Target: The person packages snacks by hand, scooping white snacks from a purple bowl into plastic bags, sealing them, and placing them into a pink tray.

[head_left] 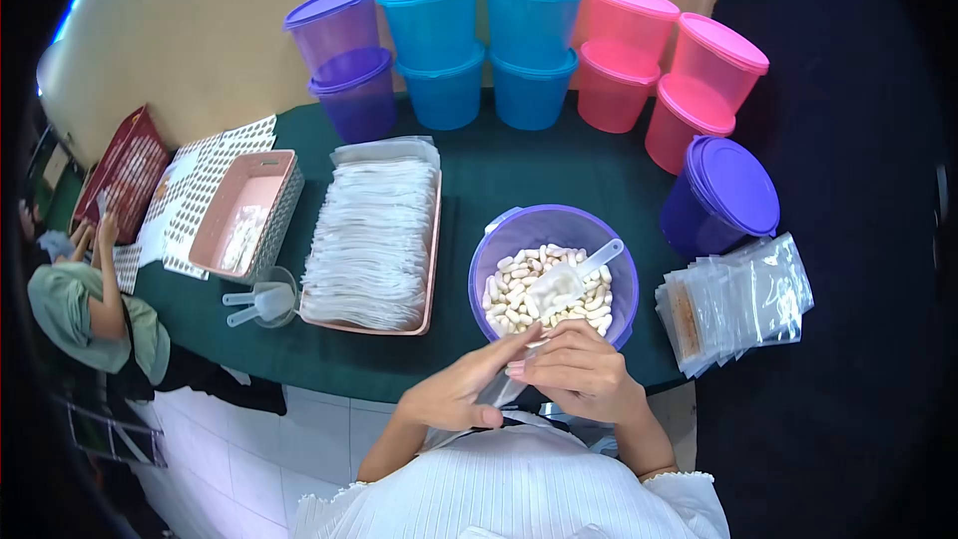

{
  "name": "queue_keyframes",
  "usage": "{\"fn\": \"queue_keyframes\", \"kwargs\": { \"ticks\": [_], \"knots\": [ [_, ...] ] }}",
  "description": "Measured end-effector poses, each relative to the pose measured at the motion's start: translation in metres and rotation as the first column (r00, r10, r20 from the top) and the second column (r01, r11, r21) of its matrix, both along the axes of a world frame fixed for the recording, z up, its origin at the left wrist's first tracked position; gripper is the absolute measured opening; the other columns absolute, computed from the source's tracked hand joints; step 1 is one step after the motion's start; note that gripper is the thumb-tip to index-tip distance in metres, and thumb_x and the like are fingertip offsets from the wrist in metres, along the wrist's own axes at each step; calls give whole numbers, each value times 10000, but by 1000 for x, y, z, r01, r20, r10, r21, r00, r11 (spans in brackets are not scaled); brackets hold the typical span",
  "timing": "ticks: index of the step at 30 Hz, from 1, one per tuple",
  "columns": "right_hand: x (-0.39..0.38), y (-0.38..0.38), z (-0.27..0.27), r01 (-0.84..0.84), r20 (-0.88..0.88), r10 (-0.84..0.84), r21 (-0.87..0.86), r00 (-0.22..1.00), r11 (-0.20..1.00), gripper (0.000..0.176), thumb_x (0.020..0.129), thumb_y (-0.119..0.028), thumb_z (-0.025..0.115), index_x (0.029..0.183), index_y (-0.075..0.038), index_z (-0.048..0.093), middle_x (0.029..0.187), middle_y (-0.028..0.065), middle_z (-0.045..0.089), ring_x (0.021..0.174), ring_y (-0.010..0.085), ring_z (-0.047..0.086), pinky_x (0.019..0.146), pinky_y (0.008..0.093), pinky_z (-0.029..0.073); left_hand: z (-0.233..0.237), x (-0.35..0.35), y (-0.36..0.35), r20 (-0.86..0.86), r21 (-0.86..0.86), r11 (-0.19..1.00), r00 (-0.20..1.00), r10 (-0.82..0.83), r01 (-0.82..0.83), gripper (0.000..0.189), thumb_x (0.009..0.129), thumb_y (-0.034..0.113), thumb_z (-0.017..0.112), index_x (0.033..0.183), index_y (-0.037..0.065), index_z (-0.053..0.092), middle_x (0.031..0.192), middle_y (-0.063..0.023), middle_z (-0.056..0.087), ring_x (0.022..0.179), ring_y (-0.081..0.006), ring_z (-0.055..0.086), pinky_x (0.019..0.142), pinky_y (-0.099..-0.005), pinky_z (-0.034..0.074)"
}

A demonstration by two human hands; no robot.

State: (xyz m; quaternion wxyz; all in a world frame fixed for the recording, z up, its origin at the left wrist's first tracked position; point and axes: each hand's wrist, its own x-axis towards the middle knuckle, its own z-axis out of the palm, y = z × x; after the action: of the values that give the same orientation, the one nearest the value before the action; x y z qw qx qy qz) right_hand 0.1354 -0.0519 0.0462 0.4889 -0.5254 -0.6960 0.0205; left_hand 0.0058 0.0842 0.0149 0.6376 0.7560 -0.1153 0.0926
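Close to my body, my left hand [464,386] and my right hand [584,374] meet at the near rim of a purple tub [631,284]. A clear plastic bag [504,391] hangs between them, its top edge pinched by the fingers of both hands. My fingers partly cover the bag, so what it contains is hard to make out. White capsule-shaped pieces [502,284] fill the lower part of the tub. A translucent scoop [559,284] lies on the pieces, its handle pointing to the far right.
A basket [431,284] of packed white packets stands left of the tub; a pink basket [215,230] and a cup [284,309] of scoops lie beyond. Clear bags [743,299] and a lidded purple tub [714,195] sit right. Stacked tubs [436,25] line the back. Another person [95,314] works far left.
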Motion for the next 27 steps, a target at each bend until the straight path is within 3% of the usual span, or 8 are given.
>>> {"fn": "queue_keyframes", "kwargs": {
  "ticks": [1, 4, 5, 8, 12, 17, 23, 27],
  "knots": [
    [2, 2, -2, 1, 18, -2, 49, 1000, 999, 273, 633, 16, 636, 898, -51, 631, 835, 33, 616, 772, 183, 565, 755, 311, 411, -1, 2, -9, 1, -1, 1000, 1000, 22, -22, 953, 726, 646, 447, 1297, -67, 175, 1298, -223, 273, 1221, -309, 269, 1014, -365, 181],
    [1, 7, -2, 79, 79, -90, 128, 993, 989, 300, 640, -7, 636, 937, -47, 611, 899, 39, 610, 828, 188, 545, 763, 320, 400, 1, 0, -32, -195, -522, 850, 980, -37, -72, 974, 716, 616, 480, 1325, -40, 96, 1336, -163, 194, 1251, -247, 188, 1019, -328, 144],
    [0, 7, -3, 167, 118, -187, 162, 975, 972, 310, 643, -19, 639, 950, -48, 605, 928, 40, 605, 850, 190, 535, 768, 323, 394, 7, 0, -38, -200, -525, 846, 980, -18, -92, 974, 716, 616, 480, 1325, -40, 96, 1336, -163, 194, 1251, -247, 188, 1019, -328, 144],
    [2, 9, -16, 138, 50, -146, 143, 988, 980, 338, 649, -47, 644, 983, -47, 593, 1001, 47, 580, 875, 199, 517, 793, 337, 378, 13, 7, -51, -188, -727, 668, 982, 28, -158, 977, 684, 528, 542, 1336, -16, 58, 1352, -138, 160, 1246, -237, 195, 1015, -355, 157],
    [5, 5, -10, 167, -35, -166, 19, 985, 986, 370, 627, -47, 670, 989, -46, 595, 964, 72, 580, 879, 244, 522, 785, 364, 389, -1, 11, -62, -158, -656, 719, 974, 163, -227, 960, 683, 494, 550, 1332, -23, 68, 1346, -136, 172, 1244, -242, 199, 1011, -360, 168],
    [16, 4, -25, 61, 17, -64, 121, 998, 991, 355, 646, -58, 658, 995, -52, 599, 972, 74, 576, 891, 244, 511, 778, 362, 392, -11, 11, -76, -192, -824, 522, 975, 111, -221, 953, 647, 465, 577, 1341, 24, 94, 1309, -132, 219, 1220, -240, 248, 1002, -361, 188],
    [16, 2, -33, 70, -4, -71, 251, 997, 966, 306, 641, -38, 662, 943, -57, 616, 967, 56, 578, 863, 230, 509, 754, 353, 399, 9, 24, -91, -231, -862, 403, 946, 227, -307, 1042, 553, 532, 556, 1338, 18, 103, 1285, -161, 293, 1190, -246, 326, 978, -369, 244],
    [23, -4, -34, -46, -14, 53, 300, 999, 953, 311, 617, -6, 673, 917, -63, 615, 942, 29, 584, 857, 205, 509, 727, 348, 396, -1, 28, -81, -132, -802, 559, 976, 173, -208, 1049, 569, 536, 566, 1351, 41, 73, 1289, -157, 253, 1212, -252, 266, 995, -365, 190]
  ]
}}
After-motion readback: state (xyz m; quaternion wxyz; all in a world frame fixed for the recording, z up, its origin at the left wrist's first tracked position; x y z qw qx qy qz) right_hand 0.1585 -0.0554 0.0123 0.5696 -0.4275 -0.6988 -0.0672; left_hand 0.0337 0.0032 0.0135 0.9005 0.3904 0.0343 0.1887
